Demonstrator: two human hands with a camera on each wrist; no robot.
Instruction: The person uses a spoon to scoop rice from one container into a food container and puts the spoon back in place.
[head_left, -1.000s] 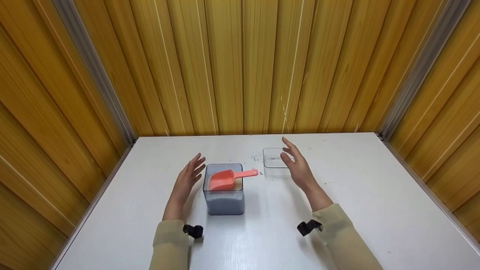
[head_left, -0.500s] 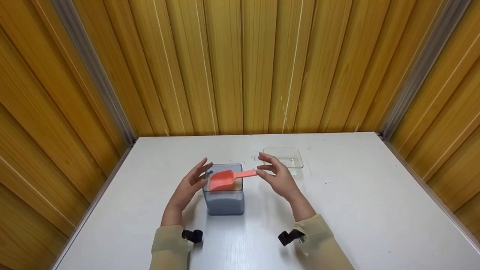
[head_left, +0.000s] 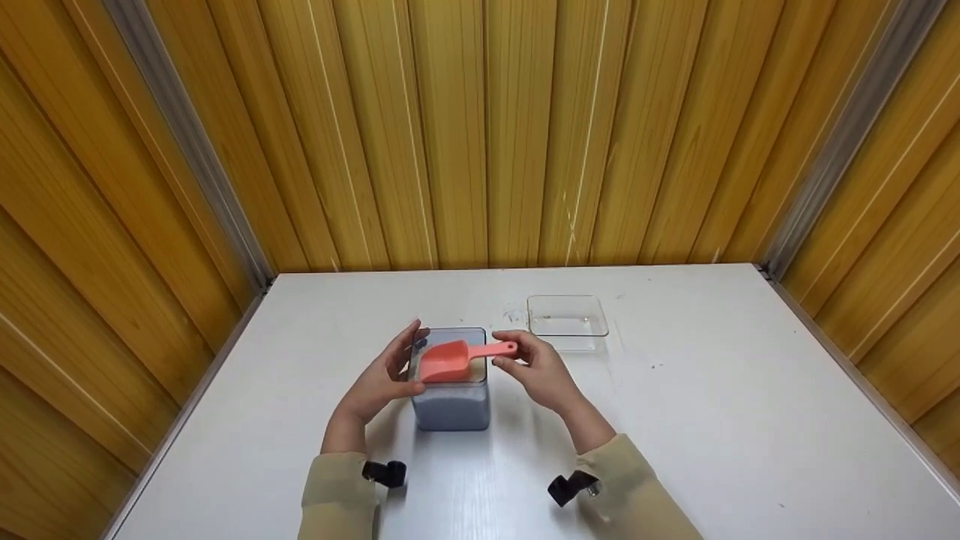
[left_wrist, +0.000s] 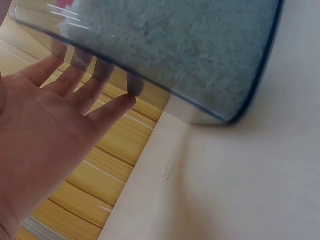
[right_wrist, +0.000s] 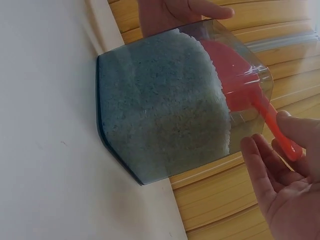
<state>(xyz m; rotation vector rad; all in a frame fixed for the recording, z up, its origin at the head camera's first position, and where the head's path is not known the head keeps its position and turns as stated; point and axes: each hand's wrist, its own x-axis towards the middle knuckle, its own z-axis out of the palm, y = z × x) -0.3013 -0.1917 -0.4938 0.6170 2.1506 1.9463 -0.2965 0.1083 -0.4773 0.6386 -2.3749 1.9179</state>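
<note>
A bluish see-through container (head_left: 451, 409) stands on the white table, filled high with white rice-like grains (right_wrist: 165, 110). On the grains lies a coral plastic scoop (head_left: 446, 360), its handle (head_left: 491, 349) sticking out over the right rim. My left hand (head_left: 379, 386) is at the container's left side, thumb near the front corner and fingers behind the wall. In the left wrist view, several fingertips (left_wrist: 135, 84) show through the clear wall. My right hand (head_left: 544, 373) is around the scoop handle, thumb on one side and fingers on the other, without a visible tight pinch.
Behind and to the right stands a low clear rectangular box (head_left: 566, 322). A few dark specks mark the white tabletop (head_left: 712, 405). Yellow wood-look panels (head_left: 517, 135) close off the back and both sides.
My right hand has come left, away from the clear box to the scoop handle. My left hand has moved in around the container's side. Container and scoop look nearly unmoved.
</note>
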